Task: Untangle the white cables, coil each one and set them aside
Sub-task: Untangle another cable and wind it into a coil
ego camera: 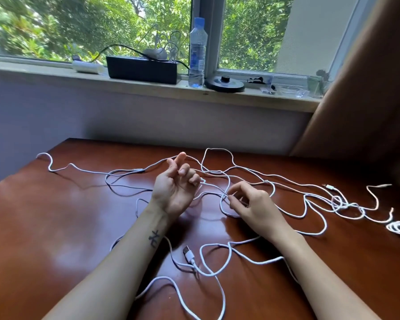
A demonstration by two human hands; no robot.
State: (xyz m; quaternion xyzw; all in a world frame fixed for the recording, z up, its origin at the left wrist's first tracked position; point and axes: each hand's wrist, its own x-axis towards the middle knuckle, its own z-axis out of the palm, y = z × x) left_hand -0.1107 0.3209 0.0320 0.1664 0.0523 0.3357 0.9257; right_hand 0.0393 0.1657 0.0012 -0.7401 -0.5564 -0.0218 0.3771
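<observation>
Right hand is pinching a strand of the white cables, left hand is lying loose, palm up; prob best easing the USB plug thru loops, no yanking.

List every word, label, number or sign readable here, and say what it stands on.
No text reads clearly.
Tattoo on the left forearm: a dark character-like mark, not clear enough to quote.
Label on the water bottle: blue print, too blurred to read.
USB plug of the white cables: no marking readable.
Black box on the sill: no lettering visible.
</observation>
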